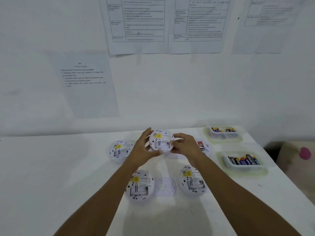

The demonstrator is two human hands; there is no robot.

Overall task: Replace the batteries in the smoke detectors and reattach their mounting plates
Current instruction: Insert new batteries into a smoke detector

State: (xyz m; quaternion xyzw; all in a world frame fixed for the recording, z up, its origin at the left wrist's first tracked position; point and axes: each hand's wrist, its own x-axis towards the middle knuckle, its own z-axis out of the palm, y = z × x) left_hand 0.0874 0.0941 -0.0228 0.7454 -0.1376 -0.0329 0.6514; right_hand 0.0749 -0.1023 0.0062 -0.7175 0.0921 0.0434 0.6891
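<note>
Both hands, left hand [144, 147] and right hand [185, 144], gripped the raised smoke detector [161, 142] by its rim above the table [68, 167] (back facing up). Light rigid plastic, probably smooth; rim hold suits.

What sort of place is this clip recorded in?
Probably a staged training or test workstation: printed instruction sheets taped to the wall, a white-covered table, several smoke detectors laid out, two tubs of batteries.

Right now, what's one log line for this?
left hand and right hand hold smoke detector, back up | batteries in near tub, untouched
</note>
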